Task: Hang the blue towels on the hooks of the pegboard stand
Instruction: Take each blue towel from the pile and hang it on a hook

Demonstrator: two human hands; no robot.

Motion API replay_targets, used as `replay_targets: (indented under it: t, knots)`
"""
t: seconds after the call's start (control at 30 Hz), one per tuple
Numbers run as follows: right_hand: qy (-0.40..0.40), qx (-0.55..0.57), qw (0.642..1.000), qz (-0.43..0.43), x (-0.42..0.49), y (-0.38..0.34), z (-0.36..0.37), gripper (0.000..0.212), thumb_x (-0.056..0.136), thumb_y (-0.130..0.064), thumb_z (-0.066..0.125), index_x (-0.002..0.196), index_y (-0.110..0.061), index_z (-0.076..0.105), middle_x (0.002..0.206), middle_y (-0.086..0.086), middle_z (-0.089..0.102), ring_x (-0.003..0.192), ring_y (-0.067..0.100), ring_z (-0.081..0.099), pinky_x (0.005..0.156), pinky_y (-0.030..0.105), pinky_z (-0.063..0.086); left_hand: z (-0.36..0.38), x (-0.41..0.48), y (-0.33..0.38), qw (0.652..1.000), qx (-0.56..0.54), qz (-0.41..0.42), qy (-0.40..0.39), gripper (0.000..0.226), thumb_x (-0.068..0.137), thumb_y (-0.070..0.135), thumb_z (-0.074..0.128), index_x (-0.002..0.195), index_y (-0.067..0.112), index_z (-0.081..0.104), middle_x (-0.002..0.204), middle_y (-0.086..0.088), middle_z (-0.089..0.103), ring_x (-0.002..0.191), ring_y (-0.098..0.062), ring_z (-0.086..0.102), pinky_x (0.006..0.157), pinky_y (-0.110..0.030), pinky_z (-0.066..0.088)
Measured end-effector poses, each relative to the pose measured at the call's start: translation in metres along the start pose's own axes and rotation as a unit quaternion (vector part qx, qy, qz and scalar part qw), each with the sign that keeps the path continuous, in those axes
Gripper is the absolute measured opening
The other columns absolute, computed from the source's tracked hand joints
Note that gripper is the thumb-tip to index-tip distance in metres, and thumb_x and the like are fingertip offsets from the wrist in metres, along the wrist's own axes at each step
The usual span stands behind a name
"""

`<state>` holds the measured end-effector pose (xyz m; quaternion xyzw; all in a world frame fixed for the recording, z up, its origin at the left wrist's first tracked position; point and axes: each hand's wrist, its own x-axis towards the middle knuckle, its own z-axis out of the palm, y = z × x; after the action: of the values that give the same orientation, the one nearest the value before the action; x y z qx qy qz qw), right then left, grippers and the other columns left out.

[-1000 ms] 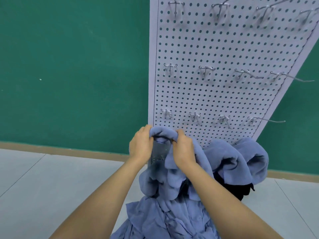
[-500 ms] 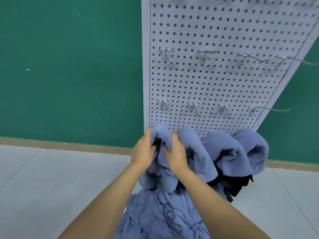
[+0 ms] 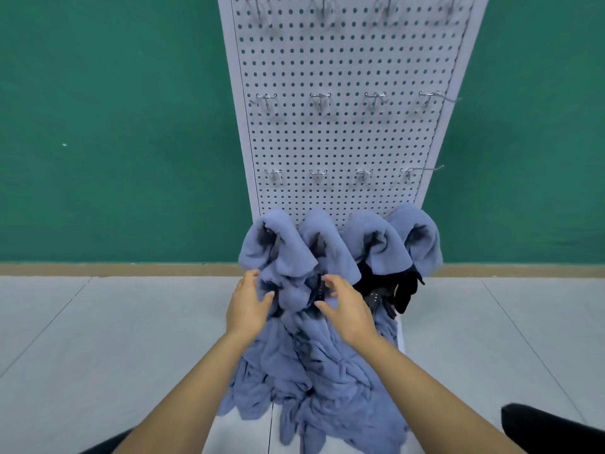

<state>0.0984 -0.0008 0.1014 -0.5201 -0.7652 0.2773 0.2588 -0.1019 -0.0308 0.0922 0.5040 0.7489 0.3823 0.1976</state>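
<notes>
Left hand (image 3: 248,306) and right hand (image 3: 347,309) are apart, with fingers loose and spread, gripping nothing. Both sit at the lower folds of the leftmost hung towel (image 3: 271,244); the left fingertips look to be touching it, and contact for the right is unclear. Three more hung towels (image 3: 376,247) sit beside it, so the bottom hook row of the pegboard stand (image 3: 343,142) is full, four across. A pile of blue towels (image 3: 311,388) lies heaped at the base on the floor (image 3: 98,339). The rows of hooks (image 3: 317,175) above are bare. Judged roughly a quarter done, with plenty left.
</notes>
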Motion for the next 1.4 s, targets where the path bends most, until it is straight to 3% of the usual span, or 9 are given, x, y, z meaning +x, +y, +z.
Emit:
replay_targets:
  t: [0.27,0.57,0.63,0.77,0.87,1.0,1.07,1.2,1.4]
  knots:
    - [-0.038,0.0,0.988,0.151,-0.074,0.102,-0.008,0.032,0.092,-0.02,0.061,0.122,-0.013,0.055,0.116,0.001,0.06,0.098,0.018,0.059,0.081,0.028,0.047,0.086,-0.079,-0.019,0.99,0.02,-0.064,-0.126,0.032,0.093,0.02,0.06,0.122,0.009,0.052,0.111,-0.01,0.061,0.098,-0.024,0.058,0.086,-0.035,0.048]
    - [-0.115,-0.011,0.975,0.188,-0.072,0.169,0.039,0.028,0.093,-0.021,0.061,0.119,-0.015,0.055,0.115,0.0,0.057,0.099,0.016,0.057,0.088,0.037,0.051,0.162,-0.093,-0.056,0.969,0.059,-0.086,-0.226,0.025,0.09,0.014,0.062,0.115,0.011,0.057,0.099,-0.003,0.058,0.091,-0.016,0.055,0.081,-0.028,0.049]
    - [-0.128,-0.022,0.974,0.185,-0.064,0.177,0.052,0.027,0.092,-0.019,0.061,0.118,-0.014,0.055,0.117,0.003,0.059,0.102,0.018,0.059,0.086,0.036,0.051,0.173,-0.084,-0.06,0.97,0.075,-0.076,-0.217,0.022,0.09,0.012,0.061,0.112,0.012,0.057,0.097,0.001,0.056,0.089,-0.015,0.056,0.077,-0.027,0.048]
    - [-0.132,-0.048,0.975,0.173,-0.04,0.19,0.072,0.03,0.093,-0.02,0.06,0.122,-0.014,0.056,0.122,0.004,0.059,0.11,0.021,0.058,0.085,0.032,0.05,0.19,-0.06,-0.064,0.987,0.068,-0.055,-0.137,0.032,0.091,0.005,0.054,0.12,0.016,0.053,0.124,-0.002,0.046,0.087,-0.022,0.057,0.076,-0.035,0.051]
    - [-0.148,-0.06,0.976,0.151,-0.022,0.194,0.086,0.031,0.093,-0.017,0.059,0.123,-0.012,0.055,0.122,0.008,0.059,0.115,0.024,0.053,0.09,0.033,0.048,0.197,-0.04,-0.071,0.991,0.075,-0.051,-0.099,0.034,0.089,0.0,0.054,0.119,0.015,0.051,0.128,-0.003,0.039,0.093,-0.026,0.057,0.075,-0.035,0.05]
    - [-0.159,-0.09,0.975,0.128,-0.006,0.191,0.103,0.031,0.093,-0.02,0.056,0.123,-0.018,0.056,0.122,0.004,0.06,0.12,0.025,0.045,0.091,0.037,0.048,0.204,-0.027,-0.085,0.978,0.131,-0.053,-0.152,0.005,0.091,0.01,0.057,0.091,0.013,0.053,0.11,-0.007,0.05,0.096,-0.029,0.056,0.072,-0.042,0.05]
    - [-0.162,-0.095,0.976,0.113,-0.002,0.186,0.107,0.031,0.092,-0.023,0.056,0.123,-0.022,0.057,0.121,0.001,0.06,0.118,0.024,0.043,0.092,0.037,0.046,0.206,-0.028,-0.089,0.977,0.13,-0.046,-0.162,0.02,0.092,0.019,0.06,0.075,0.017,0.048,0.089,-0.005,0.055,0.091,-0.028,0.058,0.068,-0.04,0.048]
    - [-0.176,-0.072,0.978,0.087,0.0,0.175,0.103,0.031,0.091,-0.034,0.059,0.12,-0.024,0.059,0.117,0.0,0.059,0.112,0.021,0.044,0.097,0.035,0.04,0.199,-0.032,-0.08,0.986,0.125,0.01,-0.109,0.011,0.088,0.037,0.063,0.085,0.027,0.067,0.085,0.016,0.058,0.096,-0.008,0.037,0.087,-0.028,0.026]
    - [-0.166,0.007,0.985,0.054,-0.004,0.151,0.064,0.003,0.092,-0.022,0.061,0.091,-0.019,0.059,0.099,0.004,0.062,0.099,0.026,0.052,0.086,0.038,0.045,0.16,-0.041,-0.047,0.991,0.088,0.078,-0.06,0.011,0.085,0.039,0.067,0.078,0.032,0.063,0.079,0.02,0.054,0.098,-0.005,0.038,0.086,-0.024,0.016]
